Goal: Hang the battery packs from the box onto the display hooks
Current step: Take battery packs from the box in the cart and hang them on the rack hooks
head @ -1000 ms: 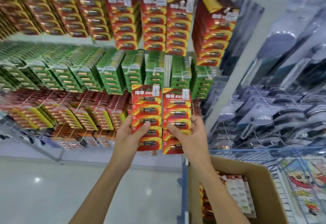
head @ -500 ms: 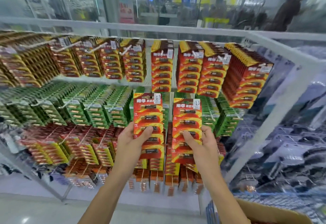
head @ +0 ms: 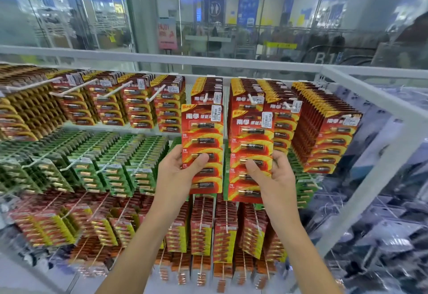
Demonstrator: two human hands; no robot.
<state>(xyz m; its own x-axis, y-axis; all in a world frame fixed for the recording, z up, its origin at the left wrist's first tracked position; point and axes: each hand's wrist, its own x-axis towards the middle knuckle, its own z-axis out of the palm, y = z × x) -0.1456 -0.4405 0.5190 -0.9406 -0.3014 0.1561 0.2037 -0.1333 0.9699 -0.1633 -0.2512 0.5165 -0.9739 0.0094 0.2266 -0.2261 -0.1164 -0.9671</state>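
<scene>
My left hand (head: 177, 173) grips a red battery pack (head: 202, 136) by its lower half, thumb across the front. My right hand (head: 275, 177) grips a second red battery pack (head: 252, 140) the same way. Both packs stand upright side by side, raised in front of the top row of the display. Just above the left pack a white hook (head: 205, 98) sticks out of hanging red packs; another hook (head: 252, 100) shows above the right pack. Neither held pack sits on a hook. The box is out of view.
The white rack frame (head: 370, 99) runs along the top and down the right side. Rows of red packs (head: 324, 136) hang at the top, green packs (head: 111, 166) in the middle, more red and orange ones below. Glass storefront lies behind.
Both hands have lifted the two packs from the lower rows up to the top row of hooks. My view has tilted upward, and the cardboard box has dropped out of sight.
</scene>
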